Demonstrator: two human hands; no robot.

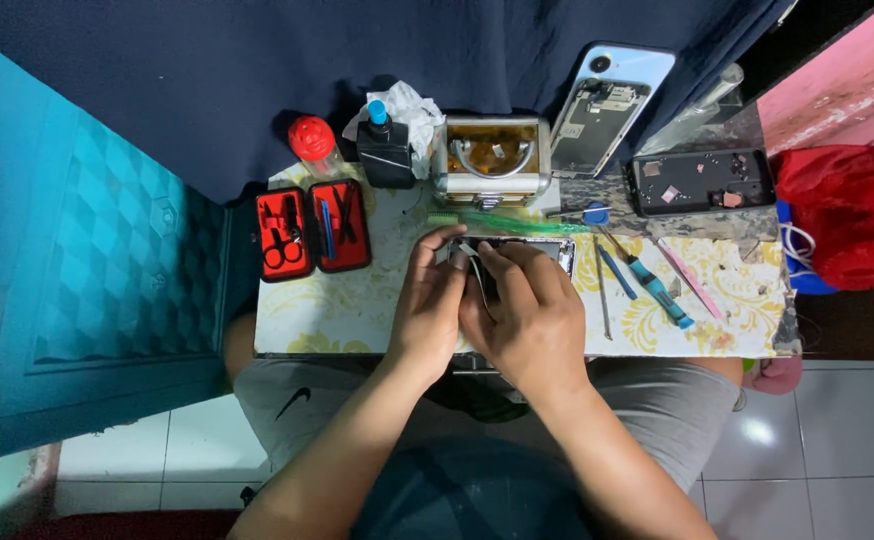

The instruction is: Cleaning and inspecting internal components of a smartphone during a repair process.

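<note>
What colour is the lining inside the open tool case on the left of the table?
Red. The open tool case shows it best in the head view.

This looks like a small phone repair corner set up inside a home, not a real shop. The table (357,310) is low, with a yellow flower pattern, and stands on a white tiled floor (837,430) beside a teal door (87,280) and a dark curtain (257,70). On it lie an opened phone (602,115), a red tool case (312,230), screwdrivers (657,290), a metal parts box (490,158) and a black tray (702,182) with small parts.
</note>
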